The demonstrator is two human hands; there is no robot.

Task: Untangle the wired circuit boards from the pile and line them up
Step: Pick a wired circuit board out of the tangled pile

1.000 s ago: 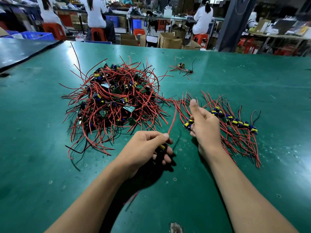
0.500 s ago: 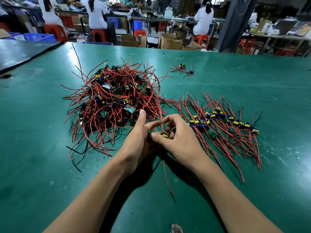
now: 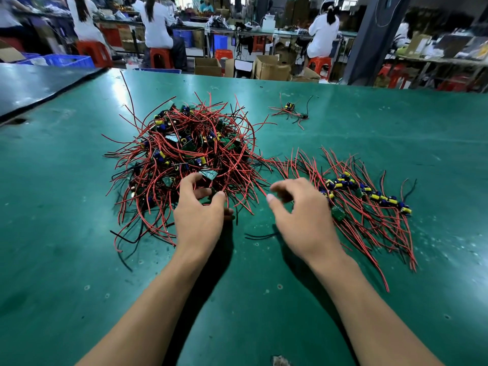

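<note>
A tangled pile of small circuit boards [image 3: 190,154] with red and black wires lies on the green table [image 3: 79,233] left of centre. To its right, a row of lined-up boards [image 3: 369,195] runs slantwise with the wires fanned toward me. A green board [image 3: 338,213] lies at the row's near left end. My left hand [image 3: 200,215] reaches into the pile's near edge, fingers spread and lightly curved among the wires. My right hand [image 3: 298,215] hovers blurred at the left end of the row, fingers loose, with nothing visible in them.
One stray board with wires [image 3: 290,108] lies apart at the back of the table. A loose black wire [image 3: 258,235] lies between my hands. A dark table [image 3: 31,85] adjoins at the far left. People sit on red stools beyond the far edge.
My hands were together over one board and its wire; now they are apart. The left went forward into the pile, and the right swung right toward the row.
</note>
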